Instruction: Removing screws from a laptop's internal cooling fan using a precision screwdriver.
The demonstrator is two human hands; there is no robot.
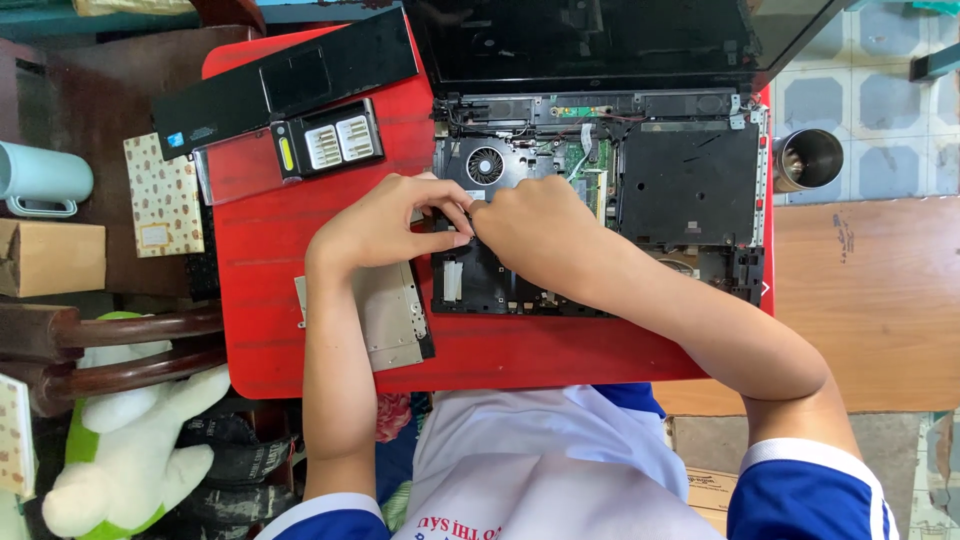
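Opened laptop (pixel 600 190) on red desk (pixel 330 370), both hands at its middle
Around: one black palm-rest cover (pixel 285 85), one optical drive (pixel 385 315), one steel cup (pixel 808 158), one plush toy (pixel 120 450). One fan (pixel 486 165) just above the fingers. Left hand (pixel 385 220) and right hand (pixel 535 235) meet fingertip to fingertip, pinching something too small to tell; right forearm covers the board's lower middle

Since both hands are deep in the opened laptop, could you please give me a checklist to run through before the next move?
1. Left hand and right hand meet over the board: ok.
2. What the fingertips pinch: cannot tell, hidden.
3. Fan uncovered: ok.
4. Drive lies by the left forearm, overhanging the table edge: not ok.
5. Removed cover set aside at top left: ok.
6. Metal cup close beside the laptop: not ok.
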